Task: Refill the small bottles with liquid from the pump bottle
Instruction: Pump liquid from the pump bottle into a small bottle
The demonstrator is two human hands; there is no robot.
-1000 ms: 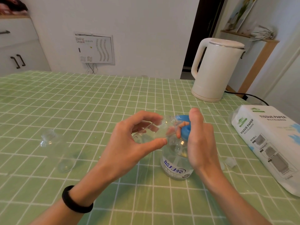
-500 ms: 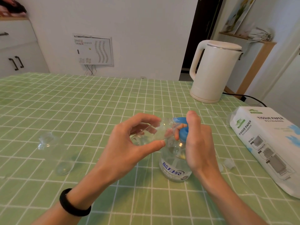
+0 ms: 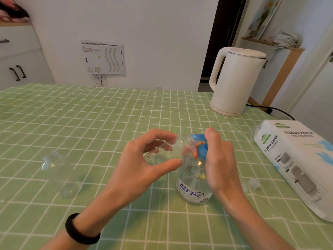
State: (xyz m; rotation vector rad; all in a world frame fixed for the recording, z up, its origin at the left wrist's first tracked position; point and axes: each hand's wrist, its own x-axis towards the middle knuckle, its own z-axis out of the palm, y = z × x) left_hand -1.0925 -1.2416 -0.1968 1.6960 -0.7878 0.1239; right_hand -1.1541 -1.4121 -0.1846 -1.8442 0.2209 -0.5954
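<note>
A clear pump bottle [image 3: 193, 184] with a blue pump head [image 3: 201, 148] and a blue-lettered label stands on the green checked table near its middle. My right hand [image 3: 219, 163] wraps the pump head, thumb up on top. My left hand [image 3: 142, 170] holds a small clear bottle [image 3: 169, 150] on its side, its mouth against the pump's nozzle. A second small clear bottle [image 3: 61, 174] lies on its side on the table to the left, apart from both hands.
A white electric kettle [image 3: 234, 82] stands at the back right with its black cord trailing off the table. A pack of tissue paper [image 3: 299, 166] lies along the right edge. A small clear cap [image 3: 253, 184] rests beside it.
Both hands stay on the small bottle and the pump head; the grip looks the same. The view has shifted slightly.
</note>
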